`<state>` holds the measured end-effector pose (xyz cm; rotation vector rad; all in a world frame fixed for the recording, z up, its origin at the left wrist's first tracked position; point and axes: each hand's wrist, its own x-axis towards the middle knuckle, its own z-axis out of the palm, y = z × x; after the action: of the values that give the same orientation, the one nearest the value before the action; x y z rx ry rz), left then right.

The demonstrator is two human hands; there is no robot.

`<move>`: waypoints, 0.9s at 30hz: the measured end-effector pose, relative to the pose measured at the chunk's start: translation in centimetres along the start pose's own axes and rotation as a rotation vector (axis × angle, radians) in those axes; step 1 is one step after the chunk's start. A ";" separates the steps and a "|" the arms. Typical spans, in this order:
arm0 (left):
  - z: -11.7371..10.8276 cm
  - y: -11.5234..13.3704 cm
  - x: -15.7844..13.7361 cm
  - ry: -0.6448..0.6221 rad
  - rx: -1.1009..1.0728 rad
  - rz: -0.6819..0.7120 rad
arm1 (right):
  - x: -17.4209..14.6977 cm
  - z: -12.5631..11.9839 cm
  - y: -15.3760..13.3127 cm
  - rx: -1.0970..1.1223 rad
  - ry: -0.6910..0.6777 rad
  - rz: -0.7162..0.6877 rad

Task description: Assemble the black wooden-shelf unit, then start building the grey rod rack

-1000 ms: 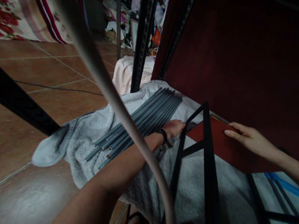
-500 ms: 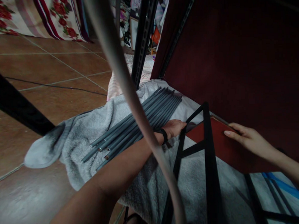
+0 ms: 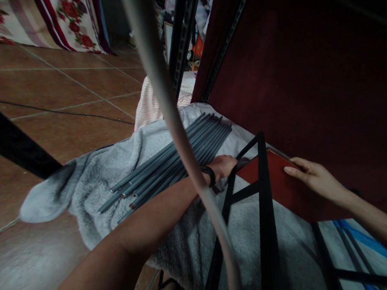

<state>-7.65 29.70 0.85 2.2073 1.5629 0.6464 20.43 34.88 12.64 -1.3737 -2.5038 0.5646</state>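
My left hand (image 3: 225, 166), with a dark band at the wrist, is closed at the left bar of a black metal frame (image 3: 265, 189); its fingertips are mostly hidden. Close by the fingers is the left corner of a flat reddish-brown board (image 3: 284, 181), which passes behind the frame. Thumb on its face and fingers at its top edge, my right hand (image 3: 307, 170) grips that board on the right. Beneath and beside my left forearm lies a bundle of grey metal tubes (image 3: 171, 159) on a grey fleece blanket (image 3: 107, 184).
A pale, blurred pole (image 3: 184, 150) crosses close in front of the view. Dark perforated uprights (image 3: 183, 37) stand behind, with a dark red panel (image 3: 300, 70) at right. A black post (image 3: 21, 141) slants at left over the tiled floor (image 3: 57, 91). A thin cable (image 3: 62, 112) lies there.
The view has shifted slightly, so most things sit a little farther left. Both hands keep their places at the frame and the board.
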 end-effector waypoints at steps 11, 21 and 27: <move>0.8 -0.6 0.7 0.030 0.015 0.035 | 0.0 0.1 0.3 0.067 -0.033 0.033; -0.1 0.4 0.0 0.011 -0.114 -0.062 | 0.2 0.3 0.9 0.063 0.005 0.050; -0.2 0.1 0.2 0.016 -0.085 -0.113 | 0.3 0.3 1.2 0.077 0.003 0.043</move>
<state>-7.58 29.82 1.10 2.0416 1.6240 0.6849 21.05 35.66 11.82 -1.4018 -2.4292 0.6597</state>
